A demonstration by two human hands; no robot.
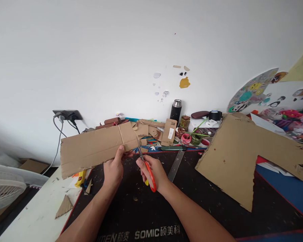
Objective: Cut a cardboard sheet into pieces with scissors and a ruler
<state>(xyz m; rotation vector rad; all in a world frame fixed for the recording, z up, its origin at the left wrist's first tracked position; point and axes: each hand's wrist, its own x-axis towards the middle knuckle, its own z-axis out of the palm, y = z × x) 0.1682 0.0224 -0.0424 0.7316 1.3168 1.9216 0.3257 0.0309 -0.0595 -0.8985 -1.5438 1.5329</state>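
The cardboard strip [91, 148] at eight o'clock looked matt and somewhat rough-edged; the scissors [151, 175] at six o'clock had glossy plastic handles [153, 181] and metal blades [140, 152].

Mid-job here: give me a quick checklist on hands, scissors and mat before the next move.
1. Left hand grips cardboard strip: ok, at its lower edge.
2. Right hand holds scissors: ok, by the handles.
3. Left thumb apart from blades: ok.
4. Strip between the blades: cannot tell; they are at its right end.
5. Mat swept: not ok, bits are scattered on it.
6. Green cutter away from both hands: ok, lying beyond them.
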